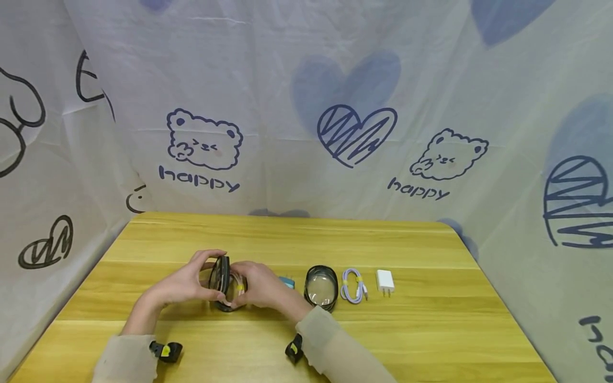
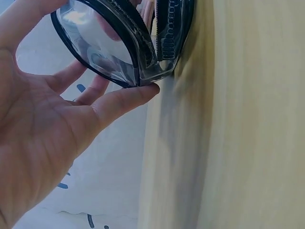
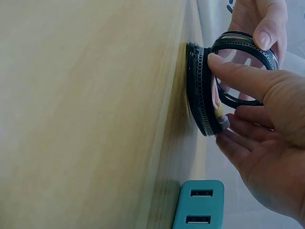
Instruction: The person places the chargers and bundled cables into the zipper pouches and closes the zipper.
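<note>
A round clear pouch (image 1: 220,277) with black zipper trim stands partly unzipped on the table, its lid swung up. My left hand (image 1: 192,279) grips the lid between thumb and fingers; in the left wrist view the thumb lies along the black edge of the pouch (image 2: 102,52). Inside the base sits a coiled pinkish cable (image 1: 237,287) with a yellow tie. My right hand (image 1: 262,284) spans this coil, thumb and fingertips at its opposite ends by the rim. In the right wrist view a grey plug end (image 3: 223,122) pokes out by the fingers. The palm hides part of the coil.
A teal charger (image 1: 287,282) with two USB ports lies just right of my right hand. Farther right are a second clear black-trimmed pouch (image 1: 321,288), a coiled lilac cable (image 1: 353,286) and a white charger (image 1: 385,281). A printed curtain stands behind the wooden table (image 1: 431,330).
</note>
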Demonstrator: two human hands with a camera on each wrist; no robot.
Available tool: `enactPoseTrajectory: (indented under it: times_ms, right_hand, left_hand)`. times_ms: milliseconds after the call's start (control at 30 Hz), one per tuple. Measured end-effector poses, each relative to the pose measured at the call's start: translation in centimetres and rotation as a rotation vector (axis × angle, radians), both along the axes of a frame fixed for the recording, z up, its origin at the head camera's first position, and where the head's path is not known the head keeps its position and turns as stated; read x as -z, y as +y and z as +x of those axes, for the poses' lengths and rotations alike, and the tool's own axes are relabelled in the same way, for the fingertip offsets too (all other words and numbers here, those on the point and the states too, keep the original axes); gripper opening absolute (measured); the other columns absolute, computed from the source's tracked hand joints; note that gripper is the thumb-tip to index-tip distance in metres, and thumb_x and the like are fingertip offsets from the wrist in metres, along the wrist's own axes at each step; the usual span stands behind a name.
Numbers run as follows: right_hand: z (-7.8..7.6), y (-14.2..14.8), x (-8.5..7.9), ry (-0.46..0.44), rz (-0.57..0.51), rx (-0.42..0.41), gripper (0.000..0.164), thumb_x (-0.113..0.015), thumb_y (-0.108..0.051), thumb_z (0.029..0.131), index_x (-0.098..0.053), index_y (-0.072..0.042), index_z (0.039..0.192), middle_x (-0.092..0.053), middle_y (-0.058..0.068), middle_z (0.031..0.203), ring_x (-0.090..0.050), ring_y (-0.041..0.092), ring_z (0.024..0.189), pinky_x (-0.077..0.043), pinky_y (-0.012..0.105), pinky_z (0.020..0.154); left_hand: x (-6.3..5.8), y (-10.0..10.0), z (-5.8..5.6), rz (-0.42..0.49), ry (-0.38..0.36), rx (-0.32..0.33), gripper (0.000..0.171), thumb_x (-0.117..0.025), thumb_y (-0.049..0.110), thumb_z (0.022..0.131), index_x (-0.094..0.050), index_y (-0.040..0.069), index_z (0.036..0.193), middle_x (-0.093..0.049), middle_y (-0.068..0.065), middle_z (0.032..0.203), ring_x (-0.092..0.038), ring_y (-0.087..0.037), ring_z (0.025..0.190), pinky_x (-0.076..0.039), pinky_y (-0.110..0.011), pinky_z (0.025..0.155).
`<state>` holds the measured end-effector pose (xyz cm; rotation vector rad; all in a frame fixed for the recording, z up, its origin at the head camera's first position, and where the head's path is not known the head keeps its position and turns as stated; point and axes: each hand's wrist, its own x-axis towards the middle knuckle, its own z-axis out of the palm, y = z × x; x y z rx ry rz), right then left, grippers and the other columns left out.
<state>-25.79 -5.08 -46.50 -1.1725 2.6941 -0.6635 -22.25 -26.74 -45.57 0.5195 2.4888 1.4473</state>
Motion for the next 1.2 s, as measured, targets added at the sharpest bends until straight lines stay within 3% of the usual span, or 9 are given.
enactPoseTrajectory:
  times_ms: [133,333,500,767,1200]
  right_hand:
    - [0.1,0.2,0.2,-0.021,0.004,-0.008,0.08,-0.08,-0.037,0.075,-0.041,-0.022,0.144,-0.043,-0.006,0.143,-0.044,0.012,0.129,-0.041,0.029,0.103]
    - [0.0,0.4,0.6,-0.066,0.015,-0.066,0.077,-0.074,-0.034,0.082,-0.036,-0.022,0.147,-0.053,-0.004,0.136,-0.053,0.01,0.117,-0.045,0.024,0.095]
    - [0.1,0.6,0.6,-0.099,0.045,-0.041,0.076,-0.071,-0.039,0.084,-0.034,-0.022,0.148,-0.052,-0.003,0.136,-0.054,0.011,0.116,-0.046,0.025,0.094]
    - [0.2,0.6,0.4,-0.094,0.083,-0.011,0.079,-0.07,-0.044,0.084,-0.034,-0.016,0.148,-0.046,-0.001,0.143,-0.049,0.014,0.124,-0.042,0.028,0.1]
    - [0.3,1.3,0.5,-0.078,-0.032,-0.009,0.076,-0.071,-0.036,0.084,-0.034,-0.017,0.148,-0.045,-0.002,0.143,-0.046,0.013,0.127,-0.04,0.028,0.103]
  left_hand:
    - [0.1,0.0,0.0,0.015,-0.013,-0.002,0.093,-0.083,0.025,0.072,-0.026,0.014,0.144,-0.012,-0.019,0.149,-0.021,-0.05,0.135,-0.046,-0.052,0.095]
    - [0.3,0.0,0.0,0.039,-0.023,0.002,0.091,-0.083,0.022,0.073,-0.026,0.013,0.143,-0.013,-0.02,0.149,-0.022,-0.049,0.135,-0.043,-0.054,0.097]
    - [0.4,-0.3,-0.2,0.062,-0.029,0.023,0.092,-0.083,0.02,0.073,-0.025,0.014,0.144,-0.018,-0.019,0.151,-0.021,-0.048,0.137,-0.037,-0.058,0.1]
    - [0.3,-1.3,-0.4,0.159,-0.073,0.09,0.094,-0.082,0.011,0.073,-0.023,0.01,0.146,-0.016,-0.022,0.153,-0.019,-0.045,0.138,-0.037,-0.049,0.103]
    - [0.2,-1.1,-0.4,0.161,-0.046,0.11,0.095,-0.083,0.01,0.071,-0.025,0.01,0.146,-0.016,-0.021,0.152,-0.021,-0.051,0.135,-0.044,-0.047,0.097]
